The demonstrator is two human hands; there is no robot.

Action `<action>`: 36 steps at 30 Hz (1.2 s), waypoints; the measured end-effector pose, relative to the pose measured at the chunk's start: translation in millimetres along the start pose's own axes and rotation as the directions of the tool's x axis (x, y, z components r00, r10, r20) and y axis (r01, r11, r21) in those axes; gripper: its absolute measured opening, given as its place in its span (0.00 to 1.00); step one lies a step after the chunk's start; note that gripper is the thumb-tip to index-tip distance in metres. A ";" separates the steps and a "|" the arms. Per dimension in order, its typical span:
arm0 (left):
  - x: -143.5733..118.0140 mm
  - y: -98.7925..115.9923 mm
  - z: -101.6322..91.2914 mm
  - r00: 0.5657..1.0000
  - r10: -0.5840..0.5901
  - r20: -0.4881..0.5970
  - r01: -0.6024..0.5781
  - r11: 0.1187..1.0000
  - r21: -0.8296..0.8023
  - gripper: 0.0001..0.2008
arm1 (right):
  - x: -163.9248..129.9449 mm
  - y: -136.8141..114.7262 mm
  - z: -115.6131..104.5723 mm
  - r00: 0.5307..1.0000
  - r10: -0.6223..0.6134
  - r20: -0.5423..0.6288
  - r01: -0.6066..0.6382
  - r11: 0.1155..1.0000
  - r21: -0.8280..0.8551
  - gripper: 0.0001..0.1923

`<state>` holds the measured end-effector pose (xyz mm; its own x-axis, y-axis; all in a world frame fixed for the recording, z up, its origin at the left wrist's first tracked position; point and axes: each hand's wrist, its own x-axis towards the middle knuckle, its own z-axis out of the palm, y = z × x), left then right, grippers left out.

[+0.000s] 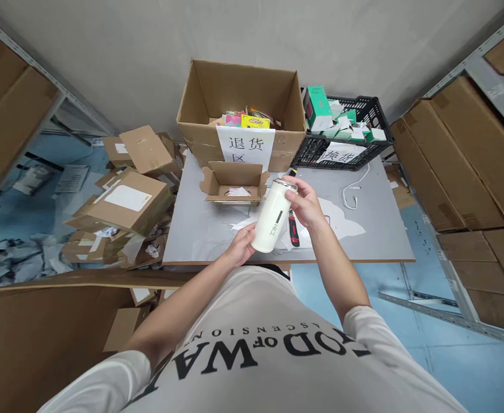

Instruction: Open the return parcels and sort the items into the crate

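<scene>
White tumbler: rigid, smooth, likely slippery; held tilted above the grey table. Left hand cups its base; right hand closes round the lidded top. Best gripped mid-barrel.

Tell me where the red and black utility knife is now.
In the head view, the utility knife lies on the grey table, under the right hand, beside the white bottle.
</scene>
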<state>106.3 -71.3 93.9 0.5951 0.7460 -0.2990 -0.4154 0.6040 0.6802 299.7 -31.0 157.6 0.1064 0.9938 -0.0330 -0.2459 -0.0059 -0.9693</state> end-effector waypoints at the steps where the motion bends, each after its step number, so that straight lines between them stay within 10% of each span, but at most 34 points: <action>1: 1.1 -2.1 -1.3 0.998 0.053 -0.022 -0.052 0.997 0.051 0.33 | 0.6 -0.9 -0.9 1.000 -0.002 -0.003 0.002 1.000 -0.027 0.27; 9: 4.6 -9.8 -8.7 0.995 0.102 -0.002 -0.102 0.989 0.104 0.32 | 1.2 -7.2 -17.4 0.992 0.011 0.124 0.015 0.978 -0.206 0.28; 15: 19.1 0.3 -12.9 0.989 0.030 0.144 -0.053 0.986 0.155 0.32 | 12.0 -24.1 -26.3 0.948 -0.137 0.287 0.234 0.913 -0.336 0.32; 20: 48.6 15.6 -18.8 0.981 0.148 0.125 -0.183 0.918 0.351 0.32 | 15.3 -52.1 -48.4 0.893 -0.405 0.194 0.448 0.769 -0.456 0.30; 24: 71.3 31.8 -17.3 0.916 0.368 0.157 -0.317 0.427 0.847 0.28 | 3.2 -77.0 -85.5 0.748 -0.661 0.058 0.551 0.570 -0.609 0.29; 28: 94.2 38.1 -1.8 0.902 0.230 0.365 -0.346 -0.120 0.930 0.41 | -13.1 -76.4 -105.5 0.681 -0.733 -0.012 0.505 0.481 -0.716 0.30; 36: 136.1 26.0 23.7 0.972 0.034 0.231 -0.183 -0.503 0.844 0.46 | -29.0 -37.0 -103.1 0.723 -0.689 -0.058 0.440 0.523 -0.730 0.29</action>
<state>192.8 39.3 86.8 0.7233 0.6812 -0.1128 0.6813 -0.6775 0.2773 405.1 -71.0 169.4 0.3020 0.7158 0.6296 0.6219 0.3526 -0.6992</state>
